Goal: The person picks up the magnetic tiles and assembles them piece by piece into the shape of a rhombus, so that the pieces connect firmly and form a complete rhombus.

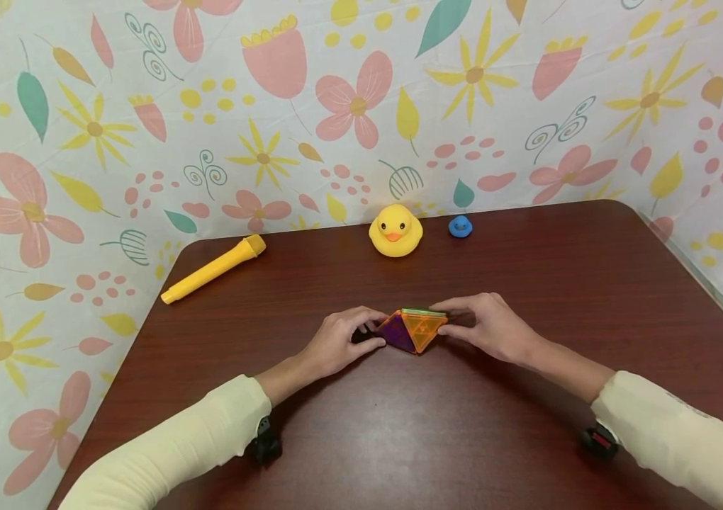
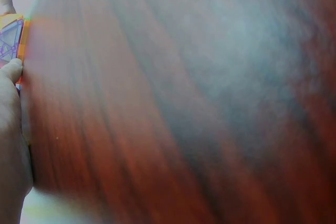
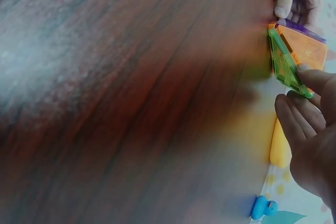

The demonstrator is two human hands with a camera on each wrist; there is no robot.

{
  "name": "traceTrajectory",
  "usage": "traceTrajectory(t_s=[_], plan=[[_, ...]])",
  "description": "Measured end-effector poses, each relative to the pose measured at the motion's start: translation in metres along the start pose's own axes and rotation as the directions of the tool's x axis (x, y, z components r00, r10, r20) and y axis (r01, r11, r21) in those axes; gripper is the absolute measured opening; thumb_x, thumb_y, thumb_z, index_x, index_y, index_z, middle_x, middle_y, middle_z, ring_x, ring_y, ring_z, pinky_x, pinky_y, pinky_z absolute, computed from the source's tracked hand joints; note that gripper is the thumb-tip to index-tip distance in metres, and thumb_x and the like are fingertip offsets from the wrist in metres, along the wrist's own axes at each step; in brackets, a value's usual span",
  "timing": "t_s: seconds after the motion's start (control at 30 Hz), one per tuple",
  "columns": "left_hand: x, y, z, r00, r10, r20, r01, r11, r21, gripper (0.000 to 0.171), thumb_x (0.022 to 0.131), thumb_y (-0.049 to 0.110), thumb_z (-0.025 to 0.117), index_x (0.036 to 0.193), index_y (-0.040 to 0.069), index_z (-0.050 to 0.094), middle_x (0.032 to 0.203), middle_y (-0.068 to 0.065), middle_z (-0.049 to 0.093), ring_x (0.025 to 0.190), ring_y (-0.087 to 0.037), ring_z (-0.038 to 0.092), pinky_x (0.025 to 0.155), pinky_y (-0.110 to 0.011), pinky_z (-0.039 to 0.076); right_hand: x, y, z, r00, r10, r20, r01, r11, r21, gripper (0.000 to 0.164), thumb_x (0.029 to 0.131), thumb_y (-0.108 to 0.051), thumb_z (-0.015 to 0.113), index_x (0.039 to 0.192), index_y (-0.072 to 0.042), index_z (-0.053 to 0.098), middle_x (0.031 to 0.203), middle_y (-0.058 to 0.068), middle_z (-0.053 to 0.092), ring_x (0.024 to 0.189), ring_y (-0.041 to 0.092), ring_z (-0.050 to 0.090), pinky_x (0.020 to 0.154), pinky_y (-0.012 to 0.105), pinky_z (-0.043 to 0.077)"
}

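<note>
A small solid shape built of see-through magnetic tiles stands between my hands. In the head view it shows a purple triangle tile (image 1: 398, 333) on the left, an orange triangle tile (image 1: 424, 330) on the right and a green tile (image 1: 424, 312) along the top. My left hand (image 1: 336, 341) pinches the purple side between thumb and fingers. From the other side my right hand (image 1: 497, 327) holds the orange and green end, its thumb low and its fingers behind. The right wrist view shows the green tile (image 3: 286, 66) right at the right hand's (image 3: 315, 145) fingertips.
Along the back of the brown table (image 1: 361, 439) sit a yellow rubber duck (image 1: 395, 232) and a small blue duck (image 1: 460, 227). At the back left lies a yellow toy microphone (image 1: 213, 270). A flower-printed cloth (image 1: 310, 177) hangs behind the table.
</note>
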State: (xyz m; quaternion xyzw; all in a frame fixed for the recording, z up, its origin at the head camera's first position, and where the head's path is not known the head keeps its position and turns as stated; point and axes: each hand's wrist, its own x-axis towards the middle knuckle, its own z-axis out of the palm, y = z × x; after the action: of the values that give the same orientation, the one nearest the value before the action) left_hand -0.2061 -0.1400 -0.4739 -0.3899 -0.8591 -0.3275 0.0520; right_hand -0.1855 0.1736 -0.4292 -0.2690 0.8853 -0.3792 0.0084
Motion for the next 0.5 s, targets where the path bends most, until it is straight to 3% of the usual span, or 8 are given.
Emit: traceTrajectory(t_s=[0.27, 0.5], plan=[[-0.0004, -0.0002, 0.0003, 1.000, -0.004, -0.002, 0.004, 1.000, -0.004, 0.038, 0.095, 0.023, 0.084, 0.130, 0.014, 0.072, 0.115, 0.006, 0.072, 0.095, -0.004, 0.065, 0.078, -0.022, 0.055, -0.0044, 0.0023, -0.0041, 0.996, -0.019, -0.086, 0.018, 1.000, -0.015, 0.030, 0.090, -0.005, 0.085, 0.119, -0.009, 0.081, 0.111, 0.005, 0.080, 0.102, 0.021, 0.077, 0.085, 0.043, 0.062], [-0.0003, -0.0007, 0.0003, 1.000, -0.004, -0.005, 0.004, 1.000, -0.001, 0.037, 0.095, 0.024, 0.084, 0.129, 0.014, 0.072, 0.112, 0.005, 0.071, 0.094, -0.004, 0.065, 0.078, -0.022, 0.055, -0.0064, 0.0021, -0.0048, 0.991, -0.022, -0.129, 0.021, 1.000, -0.005, 0.023, 0.090, -0.003, 0.084, 0.113, -0.011, 0.083, 0.106, 0.002, 0.081, 0.096, 0.016, 0.077, 0.079, 0.034, 0.062]])
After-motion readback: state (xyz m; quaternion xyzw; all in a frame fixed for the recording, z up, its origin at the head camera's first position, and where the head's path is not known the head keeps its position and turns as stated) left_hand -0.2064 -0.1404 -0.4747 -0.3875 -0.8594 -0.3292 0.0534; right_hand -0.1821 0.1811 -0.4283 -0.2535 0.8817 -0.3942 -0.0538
